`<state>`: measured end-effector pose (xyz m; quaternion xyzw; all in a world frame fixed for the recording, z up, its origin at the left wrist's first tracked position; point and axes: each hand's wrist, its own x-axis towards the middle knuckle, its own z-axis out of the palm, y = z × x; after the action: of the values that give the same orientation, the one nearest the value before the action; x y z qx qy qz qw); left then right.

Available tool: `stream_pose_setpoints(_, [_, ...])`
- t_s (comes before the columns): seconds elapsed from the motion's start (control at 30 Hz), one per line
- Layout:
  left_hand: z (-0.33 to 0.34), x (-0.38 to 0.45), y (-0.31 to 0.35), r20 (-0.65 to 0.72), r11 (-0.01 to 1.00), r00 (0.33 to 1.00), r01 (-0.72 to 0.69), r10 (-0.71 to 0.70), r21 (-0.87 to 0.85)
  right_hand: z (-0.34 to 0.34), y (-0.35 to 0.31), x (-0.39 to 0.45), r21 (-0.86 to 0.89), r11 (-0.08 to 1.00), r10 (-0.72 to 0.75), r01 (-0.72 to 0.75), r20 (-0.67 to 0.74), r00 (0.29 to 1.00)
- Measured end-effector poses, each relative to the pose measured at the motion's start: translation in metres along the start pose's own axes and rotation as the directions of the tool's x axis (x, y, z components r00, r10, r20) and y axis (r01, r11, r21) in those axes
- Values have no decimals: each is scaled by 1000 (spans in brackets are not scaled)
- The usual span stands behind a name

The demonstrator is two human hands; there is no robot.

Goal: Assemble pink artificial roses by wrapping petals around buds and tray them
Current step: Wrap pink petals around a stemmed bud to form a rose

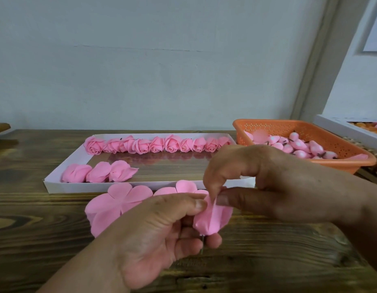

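The wooden desk (35,218) fills the lower half of the view, its dark grain running under everything. On it at about eleven o'clock lies the long white tray (56,182), with a row of finished roses (155,144) lined along its far wall and three looser petal-wrapped pieces (98,171) at its near left corner. At two o'clock sits the orange basket (310,127) holding bare buds (299,146), well apart from the tray's row. Just in front of the tray, flat petal sheets (117,199) lie on the desk around nine o'clock from the hands. The left hand (153,235) curls round the rose in progress (210,216), thumb pressed on the petal and fingers closed beneath it near a thin stem end that pokes down. The right hand (274,180) comes in from three o'clock and pinches the top edge of a petal between thumb and forefinger, folding it over the bud, which is hidden inside the wrap. From here the likely trouble, to my eye, is the thin petal creasing or tearing if the pinch pulls too hard, or the wrap springing loose should the left thumb ease off before the fold is seated. A slack wrap could also come undone when set in the tray.
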<state>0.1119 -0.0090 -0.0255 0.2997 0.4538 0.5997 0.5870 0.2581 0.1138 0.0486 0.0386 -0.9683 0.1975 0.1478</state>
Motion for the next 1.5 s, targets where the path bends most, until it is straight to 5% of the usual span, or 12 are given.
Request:
stream_pose_setpoints(0.17, [9,-4,4,35,995,998,-51,48,86,4,-4,6,-37,999,39,-38,37,999])
stream_pose_setpoints(0.4, [15,-4,-1,-116,973,973,-184,200,139,8,-6,11,-106,990,91,-88,19,996])
stream_pose_setpoints(0.8, [17,-3,-13,-105,967,970,-202,220,158,15,5,12,-22,980,199,-200,-21,980])
stream_pose_setpoints(0.9, [20,-1,-13,-129,958,955,-246,266,151,17,20,2,244,917,347,-315,-101,932])
stream_pose_setpoints(1.03, [18,-1,-9,-183,954,938,-277,295,116,34,41,-17,767,585,552,-266,-137,822])
stream_pose_setpoints(1.37, [17,1,-10,-155,949,940,-286,305,132,60,37,-14,892,446,429,-68,-147,891])
stream_pose_setpoints(1.5, [17,1,-8,-124,950,944,-293,305,104,61,39,-15,859,500,479,-113,-166,862])
